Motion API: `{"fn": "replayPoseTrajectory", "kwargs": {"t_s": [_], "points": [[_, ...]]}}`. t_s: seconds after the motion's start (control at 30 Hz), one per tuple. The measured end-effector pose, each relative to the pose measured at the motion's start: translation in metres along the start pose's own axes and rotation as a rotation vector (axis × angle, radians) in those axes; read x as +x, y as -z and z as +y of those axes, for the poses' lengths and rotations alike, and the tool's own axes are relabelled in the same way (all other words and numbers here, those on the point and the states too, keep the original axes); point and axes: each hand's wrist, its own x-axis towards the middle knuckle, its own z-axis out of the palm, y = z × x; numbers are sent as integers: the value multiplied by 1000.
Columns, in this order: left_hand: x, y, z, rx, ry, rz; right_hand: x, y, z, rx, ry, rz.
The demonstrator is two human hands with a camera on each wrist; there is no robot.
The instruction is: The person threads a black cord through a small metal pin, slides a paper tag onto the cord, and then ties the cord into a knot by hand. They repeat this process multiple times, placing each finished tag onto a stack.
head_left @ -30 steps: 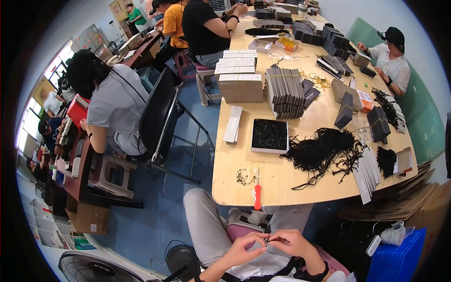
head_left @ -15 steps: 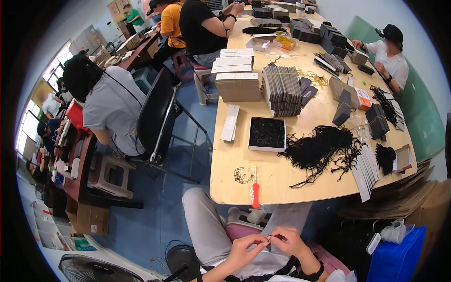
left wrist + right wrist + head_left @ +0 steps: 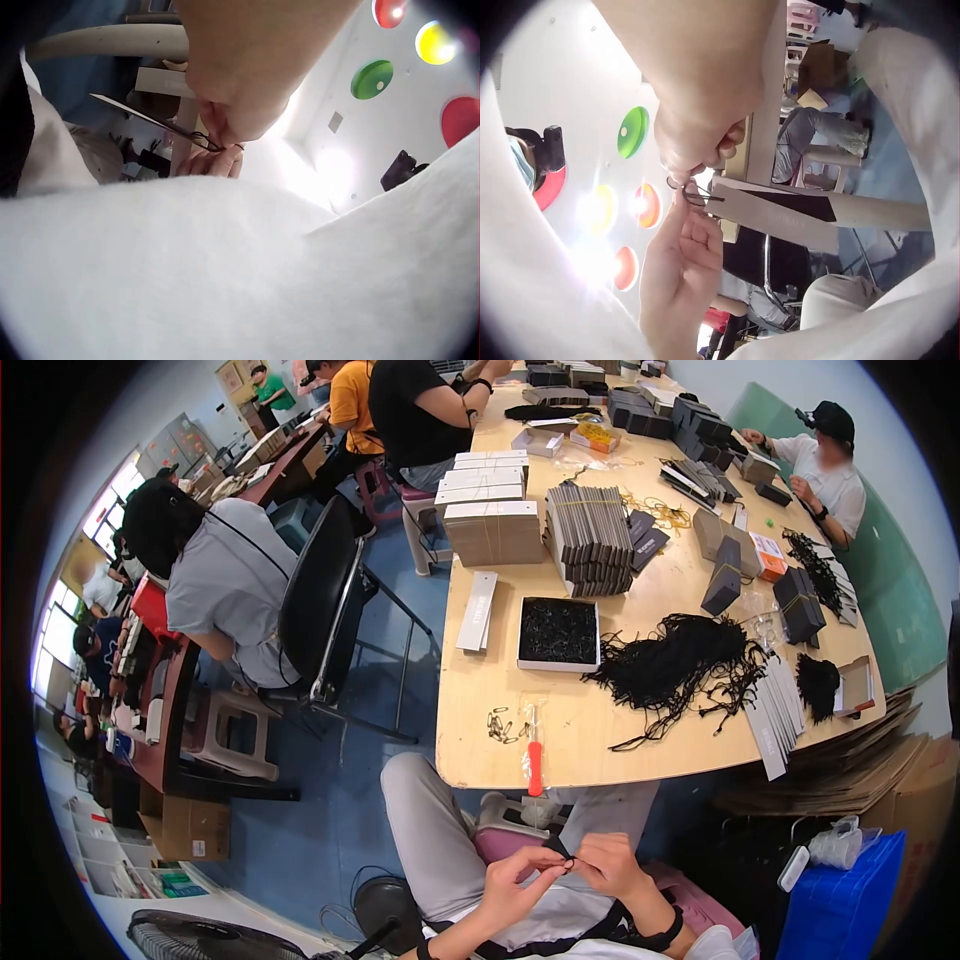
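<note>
Both hands meet above the lap in the head view, the left hand (image 3: 515,882) and the right hand (image 3: 612,863) fingertip to fingertip. Between them is a flat hang tag (image 3: 780,217), grey with pale lettering and a dark patch. A thin black cord (image 3: 694,198) runs through the hole at its end. Thumb and fingers of the left hand pinch the cord from below in the right wrist view, while the right hand's curled fingers grip it from above. Seen almost edge-on in the left wrist view, the tag (image 3: 142,112) sticks out from the cord.
On the table (image 3: 480,730) lie a red-handled tool (image 3: 535,765), small metal clips (image 3: 500,726), a box of black pieces (image 3: 558,635), a heap of black cords (image 3: 680,670), fanned tags (image 3: 775,710) and banded tag stacks (image 3: 590,540). A fan (image 3: 190,935) stands at lower left.
The tag's dark face now shows between the fingers, where earlier only a small dark bit did. The head view has shifted, so the table sits slightly further left and up.
</note>
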Motion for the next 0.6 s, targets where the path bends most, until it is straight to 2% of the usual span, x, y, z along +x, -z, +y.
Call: {"fn": "replayPoseTrajectory", "kwargs": {"t_s": [0.07,0.1,0.17,0.23,0.37,0.47,0.5,0.57,0.6], "points": [[3,4,4,-7,15,-20,2,3,-1,27,0,-58],[4,8,7,85,1,-77,2,3,0,28,-1,-59],[6,11,11,178,-13,-134,2,5,2,181,-25,-146],[7,12,14,228,-126,-209,2,8,1,267,-70,-200],[5,13,11,178,-124,-250,6,12,-4,481,-143,-264],[4,11,12,172,-118,-222,-3,9,1,483,-223,-292],[4,11,13,143,-105,-212,-2,7,-4,482,-224,-292],[3,11,15,114,-93,-200,3,-1,-16,554,-289,12],[3,11,17,159,-104,-177,1,-4,-17,555,-289,10]]}}
